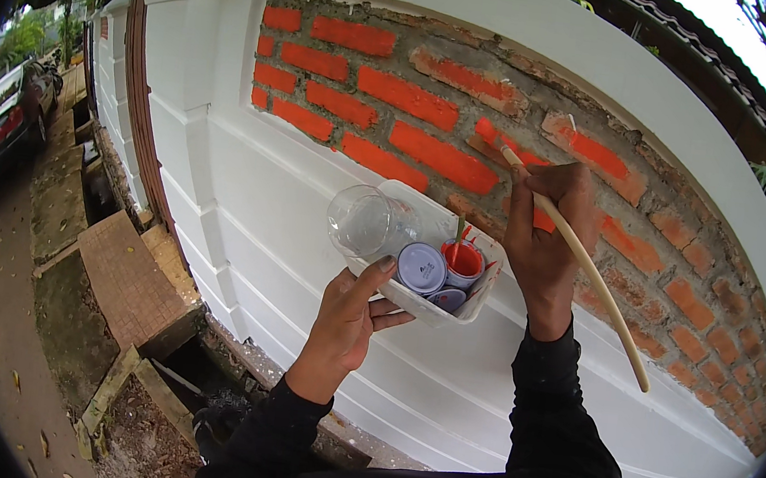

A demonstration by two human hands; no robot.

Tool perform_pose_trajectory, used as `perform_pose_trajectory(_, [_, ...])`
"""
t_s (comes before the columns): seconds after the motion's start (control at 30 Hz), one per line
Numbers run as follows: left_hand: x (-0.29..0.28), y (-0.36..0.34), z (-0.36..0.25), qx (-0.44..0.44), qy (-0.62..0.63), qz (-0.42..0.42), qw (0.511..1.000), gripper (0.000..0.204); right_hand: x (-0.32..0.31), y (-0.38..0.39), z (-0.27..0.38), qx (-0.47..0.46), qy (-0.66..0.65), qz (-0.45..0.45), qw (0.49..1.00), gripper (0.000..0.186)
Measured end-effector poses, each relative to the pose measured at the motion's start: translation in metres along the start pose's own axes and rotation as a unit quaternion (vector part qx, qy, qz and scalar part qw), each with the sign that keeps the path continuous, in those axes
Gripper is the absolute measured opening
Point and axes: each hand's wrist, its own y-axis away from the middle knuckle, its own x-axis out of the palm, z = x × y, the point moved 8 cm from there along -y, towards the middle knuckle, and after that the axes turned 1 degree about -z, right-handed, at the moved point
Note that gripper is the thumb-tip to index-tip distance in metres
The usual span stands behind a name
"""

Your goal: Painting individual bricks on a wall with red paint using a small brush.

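My left hand [346, 319] grips a white plastic tray [445, 313] from its left end. The tray holds a clear plastic cup [357, 218], lidded paint cans [420, 266] and an open can of red-orange paint [464, 266] with a stick standing in it. Above and right of the tray, my right hand [548, 224] is closed on a long pale brush handle [609, 305], its tip at the exposed brick panel [434, 156]. Several bricks are bright orange-red; those toward the right are duller or only partly coated. The bristles are too small to make out clearly.
The white wall [304, 193] frames the brick panel and curves away left along a pavement with a paved slab [127, 277], a dark drain gap and broken edges [111, 388]. A parked car [6, 134] stands on the road at far left. Roof tiles and plants show above the wall.
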Motion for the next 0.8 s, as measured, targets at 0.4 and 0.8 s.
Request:
perform_pose_trajectory(0.4, [-0.003, -0.002, 0.005, -0.008, 0.002, -0.015, 1.000, 0.052, 0.005, -0.001, -0.008, 0.004, -0.020, 0.024, 1.000, 0.023])
perform_pose_trajectory(0.8, [-0.010, -0.004, 0.005, -0.006, 0.010, -0.021, 1.000, 0.048, 0.002, 0.001, 0.003, -0.020, 0.002, 0.036, 0.999, 0.021])
